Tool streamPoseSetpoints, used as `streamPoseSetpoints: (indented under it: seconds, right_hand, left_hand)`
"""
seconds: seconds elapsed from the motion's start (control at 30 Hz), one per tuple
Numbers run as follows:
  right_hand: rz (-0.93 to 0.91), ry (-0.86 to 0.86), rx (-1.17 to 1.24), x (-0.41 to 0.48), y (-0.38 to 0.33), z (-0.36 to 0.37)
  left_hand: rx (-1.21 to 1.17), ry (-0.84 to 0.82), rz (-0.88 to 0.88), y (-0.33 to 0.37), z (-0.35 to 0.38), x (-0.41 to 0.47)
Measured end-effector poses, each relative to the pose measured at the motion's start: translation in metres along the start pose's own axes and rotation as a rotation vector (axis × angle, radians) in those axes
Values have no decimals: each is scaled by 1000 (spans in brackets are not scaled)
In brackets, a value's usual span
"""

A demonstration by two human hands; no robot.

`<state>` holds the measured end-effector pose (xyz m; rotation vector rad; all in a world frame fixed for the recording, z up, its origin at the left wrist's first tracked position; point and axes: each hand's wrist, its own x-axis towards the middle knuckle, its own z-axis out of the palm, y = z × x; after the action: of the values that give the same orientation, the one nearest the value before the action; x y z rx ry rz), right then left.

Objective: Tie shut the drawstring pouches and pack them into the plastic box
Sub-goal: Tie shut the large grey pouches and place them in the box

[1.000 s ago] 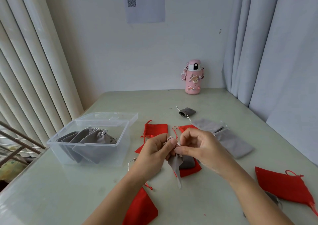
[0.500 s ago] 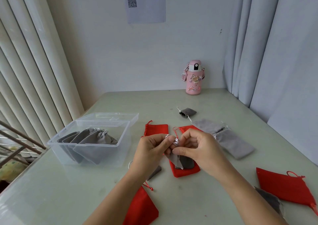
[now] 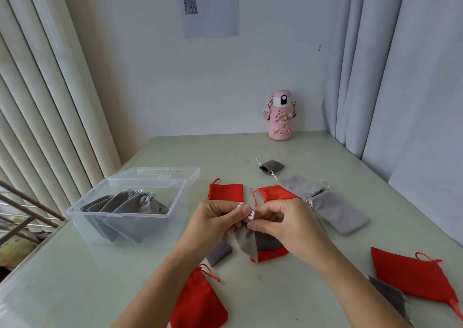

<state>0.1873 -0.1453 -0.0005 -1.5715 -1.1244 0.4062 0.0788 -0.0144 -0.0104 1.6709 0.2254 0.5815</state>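
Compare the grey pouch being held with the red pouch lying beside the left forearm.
Colour: the grey pouch has a pale cord; the red pouch a red cord. Pose: the grey pouch hangs pinched between left hand and right hand; the red pouch lies on the table. Both are drawstring pouches outside the plastic box.
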Motion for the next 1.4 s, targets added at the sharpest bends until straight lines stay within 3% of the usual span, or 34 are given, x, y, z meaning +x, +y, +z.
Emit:
streamPoseSetpoints:
  seconds: [0.17,0.47,0.57,0.83,1.07,1.17,1.4]
  right_hand:
    - [-47,-108,55,-2,-5,-5]
    - [57,-329,272,-3,-2,-12]
    - [85,-327,243,-1,2,-13]
    - [151,-178,-17,4,13,-11]
    - [137,-117,-155,4,13,-8]
    - [143,-98,-92,3,9,-9]
    - [165,63,275,6,6,-1]
  left_hand:
    - [-83,-124,1,7,-7,-2]
    - [-74,-289,9,19,-15,-8]
    - [32,-249,27,20,-16,-7]
    - [677,29,180,4,-5,-5]
    - [1035,157,607,-13,9,-1]
    - [1039,188,632,-19,10,2]
    - [723,380,703,-17,-2,2]
